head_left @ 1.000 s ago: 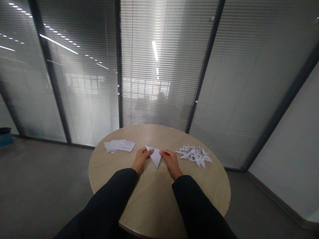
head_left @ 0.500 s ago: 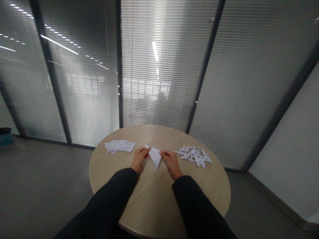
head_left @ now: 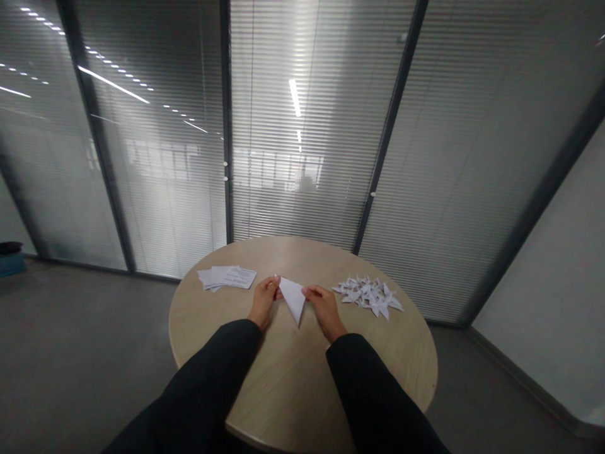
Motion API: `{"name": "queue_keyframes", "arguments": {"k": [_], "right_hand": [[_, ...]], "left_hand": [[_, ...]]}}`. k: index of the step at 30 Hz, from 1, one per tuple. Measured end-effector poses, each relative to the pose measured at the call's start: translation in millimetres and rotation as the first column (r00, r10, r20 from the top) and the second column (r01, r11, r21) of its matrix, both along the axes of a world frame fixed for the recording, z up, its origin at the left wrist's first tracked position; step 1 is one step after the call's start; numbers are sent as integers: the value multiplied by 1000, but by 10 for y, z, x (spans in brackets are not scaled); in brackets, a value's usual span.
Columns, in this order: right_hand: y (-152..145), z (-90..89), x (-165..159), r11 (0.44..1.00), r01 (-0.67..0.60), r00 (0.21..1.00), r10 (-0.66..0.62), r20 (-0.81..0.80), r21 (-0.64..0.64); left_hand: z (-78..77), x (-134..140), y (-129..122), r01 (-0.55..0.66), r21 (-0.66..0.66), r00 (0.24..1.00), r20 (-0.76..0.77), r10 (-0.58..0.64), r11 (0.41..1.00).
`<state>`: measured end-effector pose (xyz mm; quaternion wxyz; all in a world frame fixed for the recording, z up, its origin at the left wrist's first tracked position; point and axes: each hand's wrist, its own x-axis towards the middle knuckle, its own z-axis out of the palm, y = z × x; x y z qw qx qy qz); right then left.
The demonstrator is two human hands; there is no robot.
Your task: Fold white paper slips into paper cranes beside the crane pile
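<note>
Flat sheets [head_left: 222, 277]: a small overlapping stack lies toward the left side of the round table [head_left: 293, 384], apart from your hands. At least 1 sheet bears dark lines that look like print; they overlap too much for you to count. By my judgement this is the share left to work.

Left hand [head_left: 263, 301]: narrow, pinching the upper left corner of the folded paper [head_left: 293, 297].

Folded paper: 1 white piece between your 2 hands, around the middle of the table, with its long point toward you. It is roughly a triangle, so I would judge it partway done: it shows none of the several spikes seen at right. Whether it touches the tabletop, you cannot tell.

Right hand [head_left: 325, 309]: also narrow, pinching the upper right corner of that same piece.

Pile of pointed pieces [head_left: 368, 295]: many white spiky shapes, heaped on the right side, touched by neither hand. These look like the done share, probably outnumbering the sheets left.
</note>
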<state>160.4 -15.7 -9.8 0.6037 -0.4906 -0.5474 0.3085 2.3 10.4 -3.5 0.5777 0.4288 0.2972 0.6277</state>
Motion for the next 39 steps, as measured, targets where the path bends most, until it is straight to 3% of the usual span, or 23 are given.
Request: {"name": "queue_keyframes", "arguments": {"k": [9, 15, 29, 39], "right_hand": [[-4, 0, -23, 998, -70, 997, 70, 20, -4], [-27, -1, -56, 984, -162, 986, 165, 27, -72], [-89, -2, -83, 923, -356, 920, 373, 118, -144], [-156, 75, -97, 887, -408, 892, 438, 114, -218]], "left_hand": [[16, -28, 27, -153, -6, 984, -90, 152, 988], [-42, -73, 81, -296, 76, 935, -180, 305, 952], [27, -22, 12, -239, 44, 961, -135, 242, 970], [22, -34, 8, -265, 51, 946, -180, 270, 963]]}}
